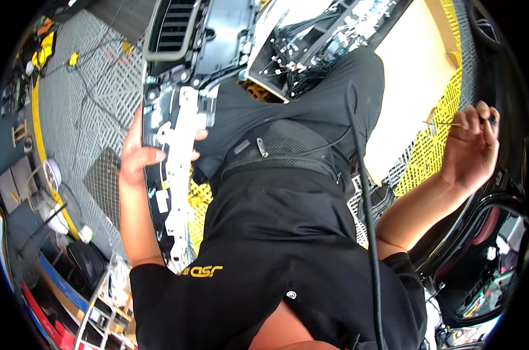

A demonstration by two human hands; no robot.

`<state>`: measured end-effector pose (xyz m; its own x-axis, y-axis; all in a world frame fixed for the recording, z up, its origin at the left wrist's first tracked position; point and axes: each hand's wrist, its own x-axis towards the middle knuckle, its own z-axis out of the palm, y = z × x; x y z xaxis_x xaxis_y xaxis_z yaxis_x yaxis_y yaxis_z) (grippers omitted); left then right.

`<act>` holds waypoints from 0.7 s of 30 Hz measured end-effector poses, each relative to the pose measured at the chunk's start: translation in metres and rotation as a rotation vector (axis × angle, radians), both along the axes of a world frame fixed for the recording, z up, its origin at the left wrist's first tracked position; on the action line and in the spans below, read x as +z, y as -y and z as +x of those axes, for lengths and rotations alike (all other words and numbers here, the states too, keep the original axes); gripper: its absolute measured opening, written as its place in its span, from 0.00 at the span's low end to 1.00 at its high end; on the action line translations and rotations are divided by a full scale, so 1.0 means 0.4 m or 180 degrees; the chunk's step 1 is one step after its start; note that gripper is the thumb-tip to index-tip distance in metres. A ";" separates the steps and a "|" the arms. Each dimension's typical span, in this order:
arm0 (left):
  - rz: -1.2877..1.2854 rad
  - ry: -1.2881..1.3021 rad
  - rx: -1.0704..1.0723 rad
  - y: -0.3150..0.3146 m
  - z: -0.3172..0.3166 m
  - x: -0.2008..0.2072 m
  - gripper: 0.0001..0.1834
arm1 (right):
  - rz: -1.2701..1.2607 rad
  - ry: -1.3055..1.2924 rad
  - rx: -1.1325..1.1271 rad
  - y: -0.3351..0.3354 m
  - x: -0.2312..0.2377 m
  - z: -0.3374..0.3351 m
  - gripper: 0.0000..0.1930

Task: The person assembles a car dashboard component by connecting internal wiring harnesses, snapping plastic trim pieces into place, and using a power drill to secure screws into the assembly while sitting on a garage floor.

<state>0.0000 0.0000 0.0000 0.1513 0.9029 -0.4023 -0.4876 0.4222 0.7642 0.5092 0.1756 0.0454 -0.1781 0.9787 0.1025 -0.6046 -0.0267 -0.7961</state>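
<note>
My left hand (141, 156) is closed on the edge of a long black car dashboard panel (209, 41), which stands along my left side. Its thumb lies over the near face, and some fingertips show past the other edge. A slatted air vent (174, 26) sits at the panel's far end, and a pale bracket strip (183, 134) runs down its length. Out to the right, my right hand (471, 143) is raised, fingers curled around a slim screwdriver-like tool (442, 123). Its thin shaft points left, apart from the panel; most of the handle is hidden in my fingers.
A black car with a side mirror (480, 262) stands close at my right. Ahead are a cardboard sheet (413, 64) and a heap of wiring with connectors (299, 58). Cables (86, 76) cross the grey floor grating (66, 134). A white rack (101, 303) stands lower left.
</note>
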 end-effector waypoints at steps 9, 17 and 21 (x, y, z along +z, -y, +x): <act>-0.0312 0.0232 -0.0091 0.001 0.018 -0.029 0.55 | -0.0473 0.0452 -0.0841 0.047 -0.046 -0.067 0.15; -0.0289 0.0013 -0.0593 -0.155 0.064 -0.015 0.56 | -0.1013 0.0489 -0.1212 0.118 -0.086 -0.075 0.14; -0.0070 -0.0121 -0.0966 -0.372 0.119 -0.086 0.54 | -0.1103 0.0699 -0.1244 0.084 -0.160 -0.054 0.14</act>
